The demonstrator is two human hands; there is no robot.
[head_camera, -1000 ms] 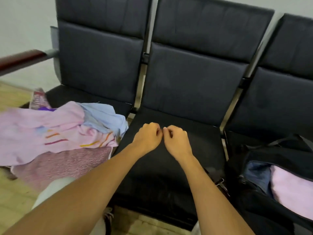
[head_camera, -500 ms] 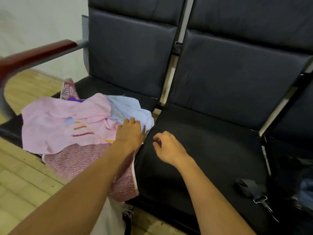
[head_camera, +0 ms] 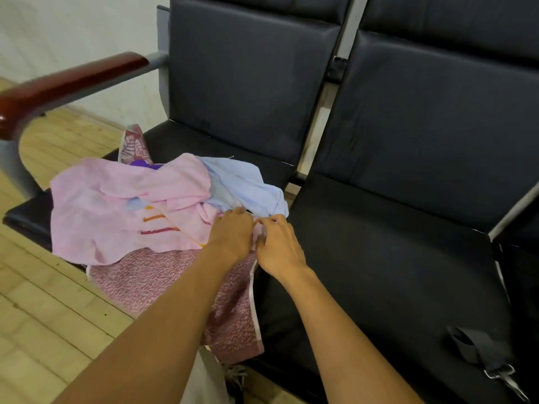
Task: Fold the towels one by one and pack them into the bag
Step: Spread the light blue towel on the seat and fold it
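1. Reaching across to the heap on the left seat (head_camera: 186,147), both hands had come together at the right edge of the pile, where a second earlier they had hovered, fingers curled and holding nothing, over the bare middle seat (head_camera: 379,258).
2. The left hand (head_camera: 233,231) lay on the pink striped towel (head_camera: 122,217), fingers curled down into the cloth near its right border; whether they had actually closed on a fold could not be told from the head view.
3. The right hand (head_camera: 277,243) sat just beside it, thumb and fingertips pinching what looked like the pale hem at the towel's corner, close under the light blue towel (head_camera: 242,182).
4. The speckled mauve towel (head_camera: 163,281) lay beneath the pink one and hung over the front of the seat.
5. Half a second earlier only the left hand had touched the pile, while the right was short of it over the middle seat.
6. The view had swung left, so the bag was out of frame; only a black strap with a metal clip (head_camera: 478,351) showed on the middle seat.
7. This suggested the next towel was being picked up, with folding and packing of it not yet begun.
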